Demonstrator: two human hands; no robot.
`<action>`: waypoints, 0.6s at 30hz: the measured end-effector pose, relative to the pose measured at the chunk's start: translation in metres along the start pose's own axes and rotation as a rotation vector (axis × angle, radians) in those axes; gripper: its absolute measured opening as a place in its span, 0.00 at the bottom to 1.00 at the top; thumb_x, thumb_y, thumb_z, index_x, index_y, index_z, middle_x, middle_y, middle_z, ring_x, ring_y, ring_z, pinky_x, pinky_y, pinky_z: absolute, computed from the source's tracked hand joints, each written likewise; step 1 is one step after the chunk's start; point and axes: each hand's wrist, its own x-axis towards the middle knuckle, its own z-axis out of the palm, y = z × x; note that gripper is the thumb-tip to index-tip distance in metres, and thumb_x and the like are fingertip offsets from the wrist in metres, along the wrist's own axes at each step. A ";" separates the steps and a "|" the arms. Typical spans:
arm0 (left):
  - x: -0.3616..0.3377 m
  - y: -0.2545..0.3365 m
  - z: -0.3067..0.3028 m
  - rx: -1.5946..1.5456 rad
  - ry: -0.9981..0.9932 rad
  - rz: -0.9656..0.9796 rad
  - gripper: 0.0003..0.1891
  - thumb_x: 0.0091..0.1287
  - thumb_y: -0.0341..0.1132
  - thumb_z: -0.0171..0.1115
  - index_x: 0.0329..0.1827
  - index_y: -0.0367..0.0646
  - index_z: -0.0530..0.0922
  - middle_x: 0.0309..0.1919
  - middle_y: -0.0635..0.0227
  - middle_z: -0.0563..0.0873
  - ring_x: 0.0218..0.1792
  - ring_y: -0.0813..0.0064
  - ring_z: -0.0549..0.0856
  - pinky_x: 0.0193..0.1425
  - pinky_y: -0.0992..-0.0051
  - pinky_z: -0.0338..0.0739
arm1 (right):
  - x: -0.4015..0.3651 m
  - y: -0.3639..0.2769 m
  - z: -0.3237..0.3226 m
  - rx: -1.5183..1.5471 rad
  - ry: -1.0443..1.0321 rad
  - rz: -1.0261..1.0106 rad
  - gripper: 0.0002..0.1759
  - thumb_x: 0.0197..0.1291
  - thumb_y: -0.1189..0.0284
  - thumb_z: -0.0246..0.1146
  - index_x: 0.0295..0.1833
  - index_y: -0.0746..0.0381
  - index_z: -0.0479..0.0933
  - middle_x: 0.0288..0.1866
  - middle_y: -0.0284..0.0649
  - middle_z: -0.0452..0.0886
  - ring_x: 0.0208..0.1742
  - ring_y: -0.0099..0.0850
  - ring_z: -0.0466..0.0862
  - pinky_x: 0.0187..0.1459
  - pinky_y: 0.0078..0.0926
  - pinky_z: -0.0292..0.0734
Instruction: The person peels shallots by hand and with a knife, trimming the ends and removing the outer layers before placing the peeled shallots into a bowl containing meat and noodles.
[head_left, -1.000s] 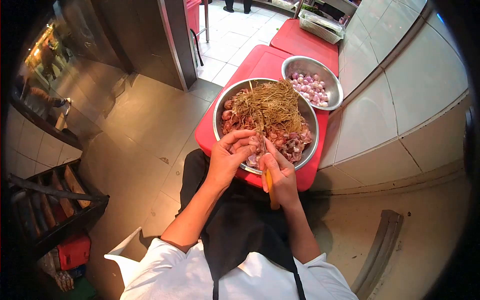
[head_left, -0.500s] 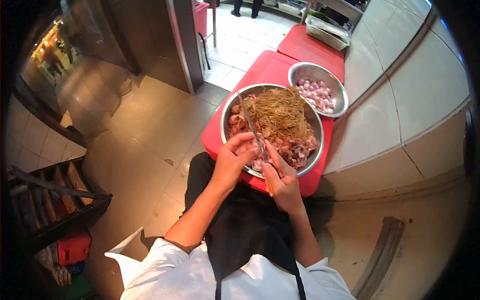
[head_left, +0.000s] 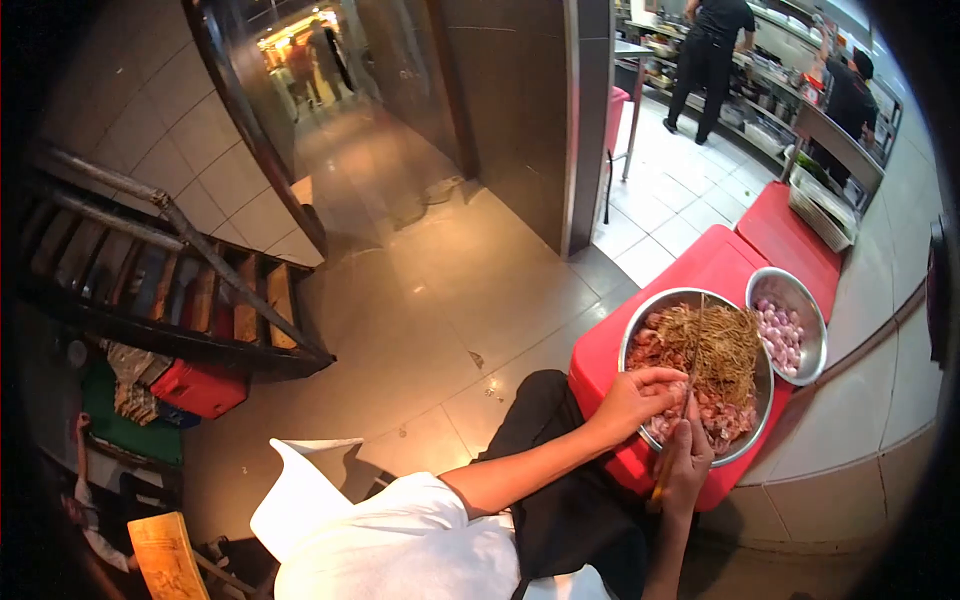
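My right hand (head_left: 684,458) is closed around the handle of a knife (head_left: 659,480), whose long narrow blade points up and away over a large metal bowl (head_left: 630,340). The bowl holds reddish unpeeled shallots, loose skins (head_left: 738,425) and a heap of dry brown root trimmings (head_left: 722,345). My left hand (head_left: 645,400) is beside the blade at the bowl's near edge, fingers curled together. Whatever lies between those fingers is too small to make out. A smaller metal bowl (head_left: 818,350) with peeled pink shallots (head_left: 780,332) stands just right of the large one.
Both bowls rest on a red plastic chest (head_left: 610,375) against a tiled wall (head_left: 850,420). Behind it is a white basket (head_left: 822,210). Wooden stairs (head_left: 205,300) and a red box (head_left: 200,388) are at left. Two people in black (head_left: 712,60) stand in the kitchen beyond.
My view has swung left and up, so the bowls and hands now appear farther right and lower, and the stairs and kitchen show more. Both hands stay together at the knife over the large bowl.
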 end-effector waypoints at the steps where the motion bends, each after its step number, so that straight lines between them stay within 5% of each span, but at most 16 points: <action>1: 0.000 0.000 -0.001 -0.014 -0.013 -0.007 0.15 0.73 0.28 0.65 0.60 0.34 0.79 0.43 0.69 0.88 0.43 0.82 0.86 0.48 0.81 0.82 | 0.002 0.006 -0.002 -0.017 -0.002 -0.017 0.24 0.79 0.67 0.52 0.75 0.65 0.69 0.35 0.27 0.76 0.18 0.12 0.66 0.17 0.13 0.60; 7: 0.003 0.003 0.003 -0.036 -0.039 -0.003 0.15 0.73 0.28 0.65 0.60 0.34 0.78 0.47 0.69 0.87 0.46 0.83 0.85 0.51 0.81 0.80 | -0.001 0.000 0.002 0.016 0.034 -0.036 0.19 0.81 0.64 0.50 0.68 0.62 0.73 0.30 0.27 0.72 0.16 0.15 0.67 0.15 0.16 0.63; 18: 0.005 0.001 0.003 -0.044 -0.004 -0.116 0.17 0.73 0.40 0.67 0.56 0.36 0.80 0.40 0.72 0.85 0.39 0.84 0.82 0.45 0.81 0.79 | 0.000 0.013 0.004 -0.119 0.088 -0.053 0.28 0.79 0.65 0.52 0.77 0.68 0.64 0.24 0.27 0.69 0.17 0.13 0.62 0.17 0.15 0.57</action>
